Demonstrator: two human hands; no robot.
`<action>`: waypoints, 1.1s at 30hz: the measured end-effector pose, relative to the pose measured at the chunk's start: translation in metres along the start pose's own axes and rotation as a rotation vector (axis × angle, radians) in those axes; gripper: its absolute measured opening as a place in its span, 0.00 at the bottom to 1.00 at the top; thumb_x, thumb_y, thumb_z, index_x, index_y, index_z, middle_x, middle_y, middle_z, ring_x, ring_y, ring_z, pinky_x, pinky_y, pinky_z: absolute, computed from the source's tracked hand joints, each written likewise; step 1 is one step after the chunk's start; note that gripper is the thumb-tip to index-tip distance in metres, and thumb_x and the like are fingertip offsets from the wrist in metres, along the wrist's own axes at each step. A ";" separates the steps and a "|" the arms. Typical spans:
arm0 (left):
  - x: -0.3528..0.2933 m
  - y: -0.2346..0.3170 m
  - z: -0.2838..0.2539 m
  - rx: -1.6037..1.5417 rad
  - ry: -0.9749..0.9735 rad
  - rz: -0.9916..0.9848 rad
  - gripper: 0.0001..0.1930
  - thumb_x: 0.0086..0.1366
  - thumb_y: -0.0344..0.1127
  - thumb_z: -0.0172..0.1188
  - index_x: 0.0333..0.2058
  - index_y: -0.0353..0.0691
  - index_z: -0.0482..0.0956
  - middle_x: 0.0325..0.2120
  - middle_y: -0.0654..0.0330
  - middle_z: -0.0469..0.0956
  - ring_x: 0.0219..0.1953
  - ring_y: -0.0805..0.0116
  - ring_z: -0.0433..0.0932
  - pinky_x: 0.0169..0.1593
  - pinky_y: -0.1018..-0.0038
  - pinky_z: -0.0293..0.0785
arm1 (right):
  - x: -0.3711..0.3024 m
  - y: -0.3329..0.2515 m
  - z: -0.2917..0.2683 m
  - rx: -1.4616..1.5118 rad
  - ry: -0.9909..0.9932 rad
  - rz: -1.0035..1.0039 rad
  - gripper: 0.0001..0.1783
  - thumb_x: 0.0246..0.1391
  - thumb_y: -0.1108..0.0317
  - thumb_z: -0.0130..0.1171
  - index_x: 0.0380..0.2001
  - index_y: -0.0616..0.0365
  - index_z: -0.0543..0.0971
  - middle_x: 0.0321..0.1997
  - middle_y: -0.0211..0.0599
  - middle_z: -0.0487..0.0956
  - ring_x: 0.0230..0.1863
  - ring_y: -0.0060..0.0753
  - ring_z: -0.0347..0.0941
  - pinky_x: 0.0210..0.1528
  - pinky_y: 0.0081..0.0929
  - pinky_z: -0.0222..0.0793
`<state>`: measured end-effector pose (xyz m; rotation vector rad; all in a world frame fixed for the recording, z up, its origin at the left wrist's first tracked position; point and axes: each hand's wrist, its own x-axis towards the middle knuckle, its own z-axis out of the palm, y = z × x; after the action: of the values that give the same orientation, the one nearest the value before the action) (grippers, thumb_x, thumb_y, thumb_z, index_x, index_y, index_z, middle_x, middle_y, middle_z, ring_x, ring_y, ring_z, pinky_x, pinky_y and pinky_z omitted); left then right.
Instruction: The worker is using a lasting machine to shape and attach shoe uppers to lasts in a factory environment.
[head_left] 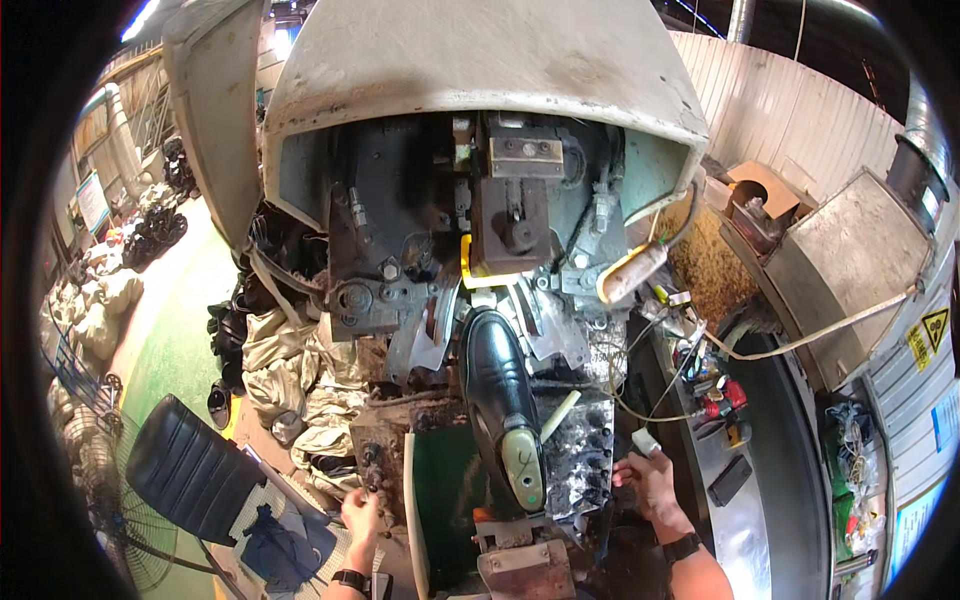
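A black leather shoe (497, 365) sits on a shoe last (522, 462), clamped in the machine with its toe toward the machine head and the last's pale green end toward me. My left hand (362, 515) is left of the shoe, fingers curled beside a small dark knob (372, 480); what they hold, if anything, is hidden. To the right, my right hand (648, 485) has its fingers apart, close to a dark metal block with several knobs (585, 465). A small white piece (645, 442) lies at its upper fingers; I cannot tell whether it is touched.
The machine's pale hood (490, 60) overhangs the metal jaws (430, 330). A hanging control box (632, 272) is at right, above a metal bench (740, 500) with a red tool (725, 400). Crumpled cloth (310, 390) and a black chair (190, 465) are left.
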<state>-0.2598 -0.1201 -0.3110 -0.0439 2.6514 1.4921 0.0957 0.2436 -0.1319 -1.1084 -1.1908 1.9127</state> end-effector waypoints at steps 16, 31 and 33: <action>-0.133 0.294 0.032 -0.619 -0.640 0.521 0.37 0.62 0.35 0.70 0.67 0.36 0.63 0.69 0.45 0.58 0.72 0.58 0.56 0.73 0.63 0.50 | -0.152 0.095 -0.121 -0.186 0.406 -0.010 0.16 0.69 0.63 0.54 0.48 0.67 0.77 0.33 0.48 0.85 0.26 0.33 0.82 0.28 0.28 0.79; -0.179 0.291 0.072 -0.324 -0.439 0.833 0.48 0.51 0.19 0.60 0.71 0.43 0.52 0.68 0.46 0.56 0.68 0.50 0.59 0.71 0.60 0.52 | -0.425 0.335 -0.263 0.214 1.087 0.465 0.18 0.68 0.60 0.54 0.48 0.66 0.73 0.33 0.51 0.84 0.26 0.41 0.82 0.28 0.36 0.81; -0.178 0.291 0.075 -0.373 -0.509 0.748 0.47 0.52 0.20 0.61 0.71 0.45 0.53 0.68 0.47 0.56 0.66 0.52 0.61 0.69 0.61 0.57 | -0.455 0.360 -0.267 0.263 1.126 0.485 0.18 0.67 0.61 0.54 0.49 0.66 0.73 0.33 0.50 0.84 0.26 0.41 0.82 0.28 0.36 0.82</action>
<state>-0.0991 0.0908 -0.0844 1.2309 2.0175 1.8248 0.5148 -0.1722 -0.3754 -2.0099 -0.0450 1.2560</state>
